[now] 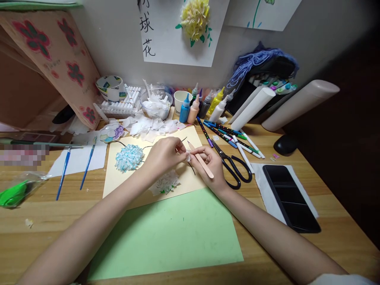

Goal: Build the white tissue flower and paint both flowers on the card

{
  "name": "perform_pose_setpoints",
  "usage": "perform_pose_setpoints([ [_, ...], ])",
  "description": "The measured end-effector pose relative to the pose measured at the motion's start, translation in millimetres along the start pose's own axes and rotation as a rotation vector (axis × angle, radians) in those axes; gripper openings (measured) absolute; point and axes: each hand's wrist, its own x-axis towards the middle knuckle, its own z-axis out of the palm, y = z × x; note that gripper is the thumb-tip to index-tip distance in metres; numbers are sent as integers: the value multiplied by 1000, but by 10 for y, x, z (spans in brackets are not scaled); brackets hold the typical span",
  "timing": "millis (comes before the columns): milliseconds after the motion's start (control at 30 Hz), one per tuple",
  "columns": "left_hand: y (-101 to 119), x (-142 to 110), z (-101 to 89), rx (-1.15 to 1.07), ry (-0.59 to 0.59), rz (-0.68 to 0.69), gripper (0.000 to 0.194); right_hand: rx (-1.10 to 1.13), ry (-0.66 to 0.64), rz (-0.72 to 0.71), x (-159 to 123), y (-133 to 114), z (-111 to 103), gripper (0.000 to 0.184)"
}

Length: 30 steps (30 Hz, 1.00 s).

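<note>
One white scrap [188,156], ctr of frame, pinched btwn fingertips of L hand [166,152] & R hand [212,164]; R hand also holds wooden stick [203,162]. Step: prob. shaping scrap; next move likely needs light, steady pinch.

I count my 2 hands [214,168], 1 wooden stick [202,162], 3 ruffled pompoms [130,158], 1 cream sheet [118,181], 1 green sheet [172,237], 2 blue brushes [63,174], 1 phone [292,198], 1 mouse [285,145].

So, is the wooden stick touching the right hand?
Touching: the head view shows the wooden stick lying across the fingers of the right hand, held up above the paper.
</note>
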Motion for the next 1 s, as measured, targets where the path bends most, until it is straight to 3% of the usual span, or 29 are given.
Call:
perform_pose_setpoints([
  [233, 38, -28, 25, 119, 37, 56, 9, 30, -4, 19, 4, -26, -19, 18],
  [667, 1, -4, 41, 52, 20, 57, 8, 73, 29, 85, 36, -44, -16, 25],
  [900, -14, 10, 5, 43, 5, 67, 6, 68, 123, 115, 65, -51, -10, 31],
  [1000, -26, 15, -33, 84, 1, 11, 7, 54, 155, 104, 67, -33, -24, 29],
])
